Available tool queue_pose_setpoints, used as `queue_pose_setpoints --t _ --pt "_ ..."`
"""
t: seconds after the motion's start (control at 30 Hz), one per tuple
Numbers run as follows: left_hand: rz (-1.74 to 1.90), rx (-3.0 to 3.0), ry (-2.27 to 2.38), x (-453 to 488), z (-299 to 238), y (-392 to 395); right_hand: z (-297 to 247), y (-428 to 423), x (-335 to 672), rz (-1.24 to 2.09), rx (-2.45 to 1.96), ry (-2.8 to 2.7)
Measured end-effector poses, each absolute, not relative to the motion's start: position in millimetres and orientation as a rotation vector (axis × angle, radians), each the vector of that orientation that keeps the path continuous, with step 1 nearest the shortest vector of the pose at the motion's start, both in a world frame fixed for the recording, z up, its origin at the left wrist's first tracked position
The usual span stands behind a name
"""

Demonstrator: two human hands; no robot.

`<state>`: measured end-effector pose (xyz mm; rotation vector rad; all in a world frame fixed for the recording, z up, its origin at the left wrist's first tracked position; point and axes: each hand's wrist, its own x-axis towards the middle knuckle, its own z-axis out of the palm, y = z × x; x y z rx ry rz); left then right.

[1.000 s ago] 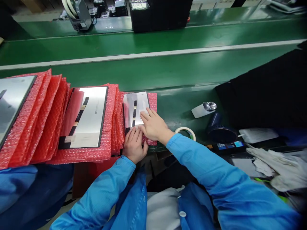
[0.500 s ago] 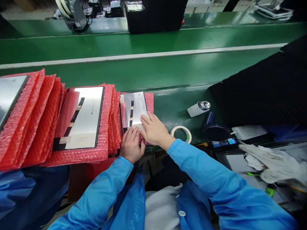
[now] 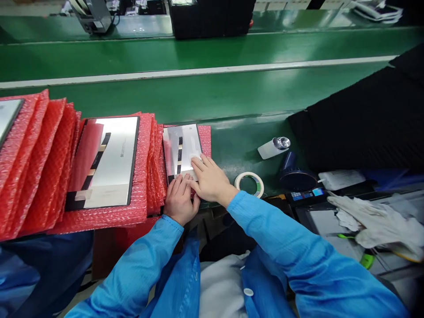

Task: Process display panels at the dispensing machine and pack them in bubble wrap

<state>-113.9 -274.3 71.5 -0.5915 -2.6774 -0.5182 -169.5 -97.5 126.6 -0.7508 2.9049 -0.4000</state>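
Note:
A small silver panel (image 3: 185, 143) with a dark strip down its middle lies on red bubble wrap (image 3: 205, 134) at the near edge of the green bench. My left hand (image 3: 179, 201) rests flat on the panel's near end, fingers together and stretched out. My right hand (image 3: 208, 179) lies beside it, its fingertips pressing a small white pad (image 3: 195, 157) onto the panel's right side.
A larger silver panel (image 3: 111, 161) lies on a stack of red bubble wrap sheets (image 3: 49, 154) to the left. A tape roll (image 3: 249, 183), a white bottle (image 3: 274, 148), a dark blue tool (image 3: 296, 176) and white gloves (image 3: 377, 223) are to the right. A green conveyor (image 3: 212, 92) runs behind.
My right hand has slid the white pad a little toward me along the panel. My left hand has stayed in place. The view has shifted slightly.

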Motion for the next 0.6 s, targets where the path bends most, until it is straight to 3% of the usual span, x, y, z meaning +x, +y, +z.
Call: queue_pose_setpoints --t 0.43,0.6 --pt "-0.547 -0.575 -2.659 -121.0 52.3 -273.1 118.8 -99.8 -175.3 -0.405 -0.721 2.907" --pt "-0.533 -0.585 -2.613 -139.5 80.9 -287.6 145.4 -104.3 -171.6 -0.55 -0.744 2.965"
